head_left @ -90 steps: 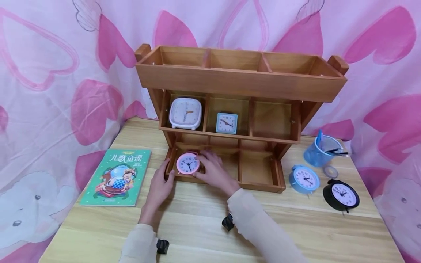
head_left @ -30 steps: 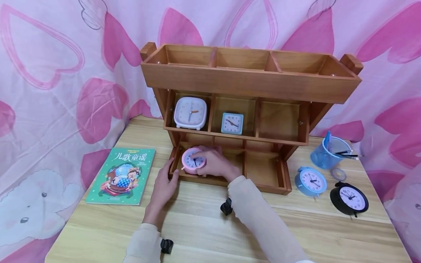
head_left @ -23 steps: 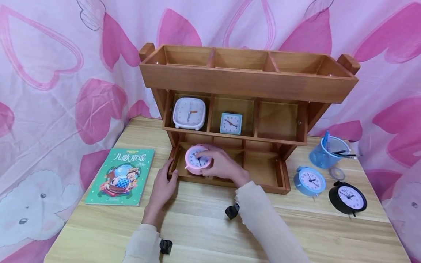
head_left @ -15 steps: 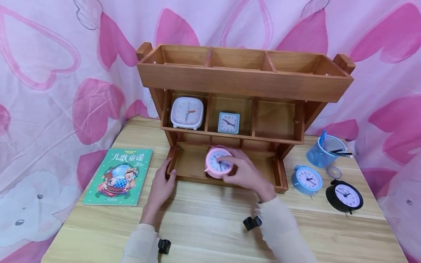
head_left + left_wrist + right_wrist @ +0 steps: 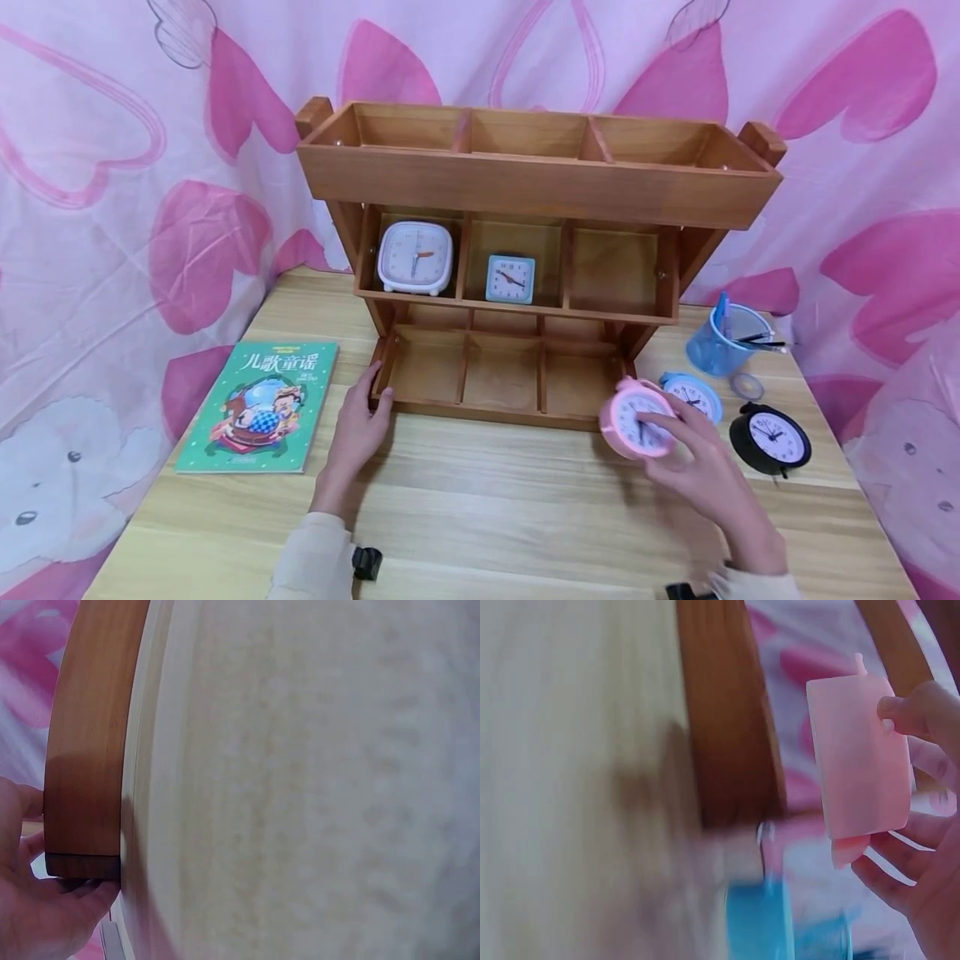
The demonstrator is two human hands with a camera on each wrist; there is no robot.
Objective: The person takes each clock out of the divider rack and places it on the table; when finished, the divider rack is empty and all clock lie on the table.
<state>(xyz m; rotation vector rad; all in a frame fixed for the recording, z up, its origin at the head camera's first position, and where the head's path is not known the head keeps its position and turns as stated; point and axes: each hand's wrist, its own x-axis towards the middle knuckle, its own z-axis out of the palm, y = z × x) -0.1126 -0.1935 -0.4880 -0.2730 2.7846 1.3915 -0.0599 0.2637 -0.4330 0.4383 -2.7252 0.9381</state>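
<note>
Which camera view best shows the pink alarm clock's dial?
The head view, because the dial faces that camera, though the right hand covers part. The right wrist view shows the pink alarm clock only from the side; the left wrist view lacks it.

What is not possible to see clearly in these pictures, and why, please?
Dial of the pink clock: head view, partly covered by a finger of the right hand.
Blue clock: head view, partly hidden behind the same hand.
Pen cup: right wrist view, blurred and cut off by the bottom edge.
Left hand: left wrist view, cut off by the left edge.
</note>
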